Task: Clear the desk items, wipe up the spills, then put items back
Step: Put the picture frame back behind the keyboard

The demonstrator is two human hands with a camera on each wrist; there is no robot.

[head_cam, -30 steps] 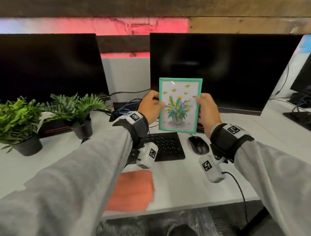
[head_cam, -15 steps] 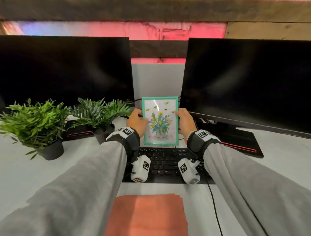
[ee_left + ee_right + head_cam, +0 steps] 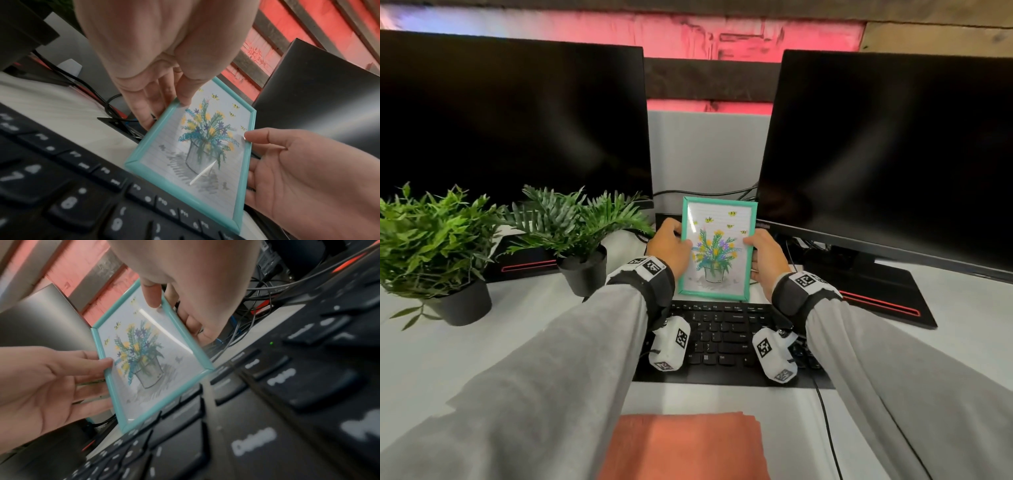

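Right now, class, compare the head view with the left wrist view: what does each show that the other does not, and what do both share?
Only the head view shows the two potted plants, the orange cloth, the left monitor and the grey sleeves.

Only the left wrist view shows, from beneath the left hand, its thumb on the front of the picture frame and its fingers behind it.

Both show the frame held upright in both hands behind the keyboard, the right hand gripping its other edge, and the right monitor.

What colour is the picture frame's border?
Teal picture frame, clearest in the head view.
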